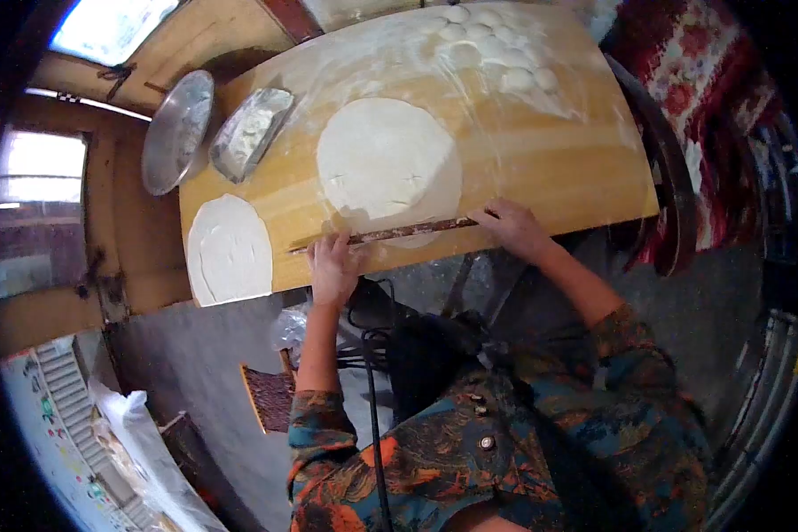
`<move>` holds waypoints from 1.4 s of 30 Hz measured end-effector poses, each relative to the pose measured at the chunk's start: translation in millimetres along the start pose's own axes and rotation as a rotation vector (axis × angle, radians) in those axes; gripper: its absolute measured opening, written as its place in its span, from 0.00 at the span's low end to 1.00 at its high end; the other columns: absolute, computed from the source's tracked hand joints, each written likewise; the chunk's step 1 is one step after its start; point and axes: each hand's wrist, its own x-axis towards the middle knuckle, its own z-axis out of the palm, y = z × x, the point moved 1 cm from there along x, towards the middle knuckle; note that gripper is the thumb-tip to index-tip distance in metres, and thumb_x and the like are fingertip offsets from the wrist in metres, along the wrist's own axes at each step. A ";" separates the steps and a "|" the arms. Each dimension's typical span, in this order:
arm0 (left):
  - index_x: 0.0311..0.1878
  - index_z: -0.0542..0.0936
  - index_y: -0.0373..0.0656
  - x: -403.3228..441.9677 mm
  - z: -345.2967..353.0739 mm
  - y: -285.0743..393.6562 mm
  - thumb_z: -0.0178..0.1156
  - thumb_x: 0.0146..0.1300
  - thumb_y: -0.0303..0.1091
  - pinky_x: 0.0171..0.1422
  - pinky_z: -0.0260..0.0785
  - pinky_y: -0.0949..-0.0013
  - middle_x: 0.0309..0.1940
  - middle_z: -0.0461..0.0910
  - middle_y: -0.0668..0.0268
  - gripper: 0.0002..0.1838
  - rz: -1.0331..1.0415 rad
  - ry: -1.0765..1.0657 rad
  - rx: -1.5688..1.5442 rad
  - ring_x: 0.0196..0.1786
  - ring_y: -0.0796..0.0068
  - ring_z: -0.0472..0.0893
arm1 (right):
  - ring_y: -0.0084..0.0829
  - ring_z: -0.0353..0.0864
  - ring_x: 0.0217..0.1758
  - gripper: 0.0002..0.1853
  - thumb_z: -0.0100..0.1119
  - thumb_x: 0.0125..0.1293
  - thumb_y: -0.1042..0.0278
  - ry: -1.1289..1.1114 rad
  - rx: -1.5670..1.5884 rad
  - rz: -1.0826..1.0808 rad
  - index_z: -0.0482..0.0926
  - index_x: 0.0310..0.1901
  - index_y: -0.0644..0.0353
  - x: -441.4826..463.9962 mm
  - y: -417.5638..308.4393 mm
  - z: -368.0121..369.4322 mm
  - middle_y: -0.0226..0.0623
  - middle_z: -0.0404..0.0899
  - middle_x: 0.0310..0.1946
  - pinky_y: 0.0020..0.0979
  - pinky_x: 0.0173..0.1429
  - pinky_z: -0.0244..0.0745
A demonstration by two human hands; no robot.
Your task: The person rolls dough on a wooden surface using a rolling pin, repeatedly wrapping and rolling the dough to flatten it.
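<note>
Left hand (332,268), right hand (514,230): curled round rolling pin (417,231). Beyond pin: dough sheet (388,152), dough balls (517,80), metal basin (158,146), floury tray (225,160).

Around the room: bright panes, red floral cloth and a grey floor.
Daylight fills one window (115,28) at the upper left and another window (43,168) below it, both beside brown walling (137,235); a metal bowl (179,133) stands tilted nearby. The red floral cloth (674,75) hangs at the upper right, above pale pipes (758,408). On the grey floor (182,359) are a dark red seat-like panel (268,399), clear crumpled plastic (290,328) and, further left, white sheeting (151,452) beside a ridged white panel (66,399).
</note>
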 end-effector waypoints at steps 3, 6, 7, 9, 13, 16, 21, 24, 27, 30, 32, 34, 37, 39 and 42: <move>0.51 0.77 0.49 -2.1 -4.7 -9.9 0.60 0.56 0.33 0.63 0.60 0.50 0.44 0.75 0.60 0.17 0.109 -0.011 0.073 0.52 0.56 0.73 | 0.48 0.70 0.61 0.25 0.57 0.64 0.60 -0.154 0.013 0.061 0.72 0.62 0.54 32.6 -13.6 -18.2 0.46 0.71 0.58 0.44 0.63 0.67; 0.45 0.75 0.49 -6.9 11.6 -37.4 0.60 0.51 0.29 0.62 0.60 0.50 0.41 0.75 0.62 0.16 0.178 0.056 0.064 0.51 0.56 0.74 | 0.45 0.50 0.77 0.39 0.58 0.64 0.52 -0.091 -0.063 0.129 0.57 0.72 0.62 96.6 -52.4 -22.9 0.48 0.52 0.74 0.47 0.78 0.46; 0.45 0.75 0.48 -7.8 9.5 -40.7 0.60 0.51 0.29 0.62 0.60 0.50 0.40 0.74 0.62 0.16 0.177 0.048 0.064 0.50 0.56 0.73 | 0.45 0.50 0.77 0.39 0.58 0.64 0.53 -0.049 -0.142 0.068 0.57 0.72 0.62 115.8 -58.3 -15.3 0.48 0.52 0.74 0.48 0.77 0.46; 0.45 0.75 0.47 -5.4 3.7 -49.8 0.60 0.50 0.29 0.60 0.60 0.50 0.39 0.74 0.61 0.16 0.183 0.032 0.066 0.49 0.56 0.73 | 0.45 0.50 0.77 0.39 0.57 0.64 0.53 0.046 -0.295 -0.049 0.57 0.72 0.62 152.6 -60.1 9.4 0.48 0.52 0.74 0.49 0.77 0.47; 0.44 0.76 0.44 -1.7 0.1 -60.9 0.62 0.50 0.33 0.56 0.62 0.49 0.37 0.74 0.60 0.16 0.230 0.077 0.024 0.46 0.55 0.74 | 0.48 0.57 0.74 0.37 0.58 0.63 0.54 -0.039 -0.260 -0.079 0.60 0.70 0.64 191.4 -65.9 24.0 0.52 0.59 0.70 0.55 0.75 0.45; 0.43 0.76 0.45 -1.5 -0.6 -64.2 0.64 0.49 0.37 0.55 0.64 0.50 0.39 0.75 0.60 0.17 0.203 0.065 -0.014 0.48 0.55 0.74 | 0.48 0.66 0.65 0.30 0.58 0.62 0.62 0.154 -0.161 -0.120 0.66 0.65 0.60 275.3 -95.5 -6.4 0.49 0.69 0.62 0.49 0.70 0.58; 0.43 0.76 0.46 -2.9 2.7 -69.2 0.64 0.50 0.39 0.61 0.63 0.50 0.40 0.75 0.61 0.17 0.216 -0.013 -0.063 0.50 0.58 0.74 | 0.50 0.74 0.54 0.20 0.58 0.57 0.72 0.101 -0.122 -0.315 0.75 0.53 0.60 473.5 -167.8 31.9 0.48 0.76 0.48 0.44 0.58 0.70; 0.45 0.76 0.46 -3.2 4.6 -71.4 0.63 0.52 0.39 0.61 0.62 0.50 0.41 0.75 0.62 0.17 0.206 0.011 -0.060 0.51 0.57 0.74 | 0.47 0.77 0.53 0.16 0.56 0.57 0.74 -0.171 -0.148 -0.227 0.79 0.48 0.59 519.6 -166.4 83.8 0.50 0.79 0.45 0.44 0.56 0.72; 0.46 0.76 0.45 -3.1 4.1 -71.1 0.60 0.54 0.39 0.63 0.60 0.49 0.42 0.75 0.60 0.16 0.173 -0.118 -0.004 0.52 0.57 0.73 | 0.40 0.84 0.43 0.14 0.53 0.58 0.74 0.026 0.455 -0.215 0.84 0.45 0.58 519.3 -142.3 87.4 0.44 0.84 0.41 0.40 0.48 0.79; 0.47 0.77 0.45 -9.0 18.3 -75.3 0.65 0.47 0.39 0.62 0.60 0.45 0.46 0.75 0.57 0.21 0.202 -0.131 -0.004 0.56 0.52 0.72 | 0.34 0.84 0.41 0.16 0.56 0.59 0.72 -0.092 0.419 -0.130 0.83 0.49 0.54 481.0 -119.4 11.5 0.42 0.84 0.42 0.37 0.46 0.78; 0.45 0.77 0.42 -7.4 11.8 -73.8 0.56 0.57 0.37 0.63 0.59 0.49 0.43 0.75 0.59 0.14 0.229 -0.039 0.059 0.54 0.55 0.72 | 0.34 0.84 0.40 0.15 0.57 0.60 0.70 0.002 0.435 -0.042 0.83 0.49 0.52 417.4 -90.3 -31.3 0.41 0.83 0.43 0.37 0.47 0.78; 0.45 0.77 0.43 -4.7 8.1 -68.5 0.59 0.55 0.37 0.63 0.59 0.49 0.42 0.75 0.58 0.15 0.155 -0.083 0.005 0.53 0.55 0.72 | 0.33 0.83 0.40 0.15 0.58 0.61 0.68 0.121 0.196 0.099 0.83 0.50 0.51 348.4 -48.4 -54.2 0.37 0.83 0.43 0.36 0.47 0.78; 0.44 0.76 0.43 -3.5 4.2 -65.5 0.62 0.52 0.39 0.62 0.60 0.48 0.41 0.74 0.57 0.17 0.176 0.026 -0.050 0.52 0.54 0.72 | 0.27 0.82 0.38 0.13 0.58 0.61 0.71 -0.082 0.229 0.185 0.83 0.48 0.56 242.3 -3.8 -20.9 0.33 0.83 0.38 0.32 0.42 0.78; 0.43 0.75 0.43 -2.9 5.0 -66.4 0.63 0.50 0.37 0.61 0.60 0.47 0.41 0.73 0.56 0.17 0.165 0.015 -0.037 0.51 0.51 0.71 | 0.27 0.82 0.37 0.12 0.57 0.61 0.74 0.103 0.523 0.318 0.84 0.45 0.59 210.3 0.8 -22.5 0.33 0.83 0.36 0.30 0.40 0.79; 0.42 0.76 0.43 -4.9 2.7 -57.9 0.64 0.50 0.38 0.61 0.61 0.48 0.40 0.73 0.57 0.17 0.149 0.029 -0.005 0.50 0.52 0.71 | 0.28 0.82 0.37 0.12 0.55 0.60 0.77 0.080 0.632 0.281 0.85 0.43 0.61 196.0 -4.8 -16.2 0.34 0.83 0.37 0.30 0.41 0.79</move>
